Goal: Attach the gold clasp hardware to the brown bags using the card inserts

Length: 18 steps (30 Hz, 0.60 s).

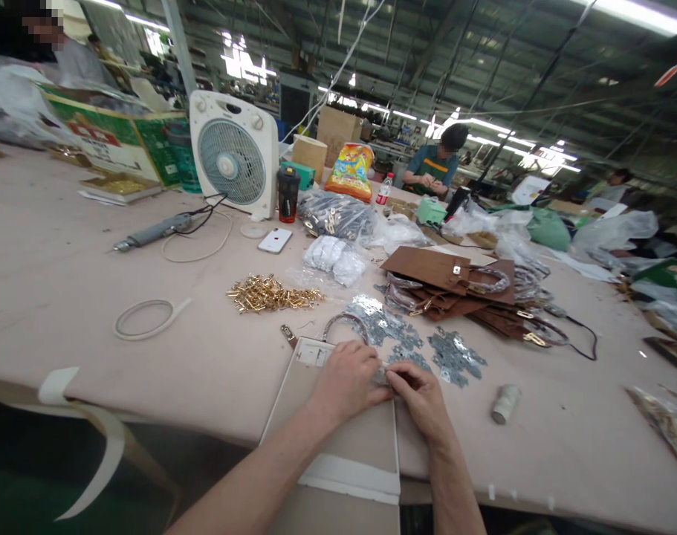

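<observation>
panel (365, 440) (beige) under left hand (350, 375)

Flat beige bag piece (365, 437) laid across the near table edge (227, 422), pale face up.
A white strip (352, 475) is set across its nearer part, and its far left corner is marked by a white patch (314, 354) with dark slots. A curved brown handle (343, 316) is seen at the far end; beside that corner, a brown strap with a gold-coloured clasp (286, 334) is seen. A small greyish piece (380, 376) at the far right is mostly covered.
</observation>
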Motion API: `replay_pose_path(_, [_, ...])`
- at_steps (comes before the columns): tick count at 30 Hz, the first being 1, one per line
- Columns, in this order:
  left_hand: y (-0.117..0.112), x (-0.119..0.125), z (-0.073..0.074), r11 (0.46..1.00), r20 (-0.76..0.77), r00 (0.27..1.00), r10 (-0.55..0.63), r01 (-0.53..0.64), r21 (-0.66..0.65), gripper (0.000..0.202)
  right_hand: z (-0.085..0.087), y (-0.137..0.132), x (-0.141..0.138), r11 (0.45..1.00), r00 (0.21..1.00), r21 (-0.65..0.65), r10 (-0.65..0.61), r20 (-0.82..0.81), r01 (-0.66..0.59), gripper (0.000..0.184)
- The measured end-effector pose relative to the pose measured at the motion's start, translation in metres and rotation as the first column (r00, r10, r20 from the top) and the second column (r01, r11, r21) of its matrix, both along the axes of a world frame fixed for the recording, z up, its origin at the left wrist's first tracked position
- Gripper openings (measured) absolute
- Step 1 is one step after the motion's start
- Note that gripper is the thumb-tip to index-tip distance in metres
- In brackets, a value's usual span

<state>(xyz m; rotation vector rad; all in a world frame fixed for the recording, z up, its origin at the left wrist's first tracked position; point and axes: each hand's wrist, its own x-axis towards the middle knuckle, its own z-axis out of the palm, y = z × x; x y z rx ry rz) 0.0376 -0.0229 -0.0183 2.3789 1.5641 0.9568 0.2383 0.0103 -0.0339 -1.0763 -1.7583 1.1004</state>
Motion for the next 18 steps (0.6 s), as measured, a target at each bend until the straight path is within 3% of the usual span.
replay_pose_path(11, [0.0, -0.0006, -0.0026, 1.0, 0.03, 1.0, -0.004, 0.004, 0.003, 0.041, -0.0029, 0.0032, -0.0038, 0.999, 0.988, 0.047, 0.002, 0.156, -0.009, 0.026])
replay_pose_path(18, [0.0005, -0.0001, -0.0036, 1.0, 0.037, 0.999, 0.002, -0.003, 0.006, 0.041, -0.0016, 0.0014, -0.0065, 0.999, 0.989, 0.029, -0.023, 0.144, 0.019, 0.029])
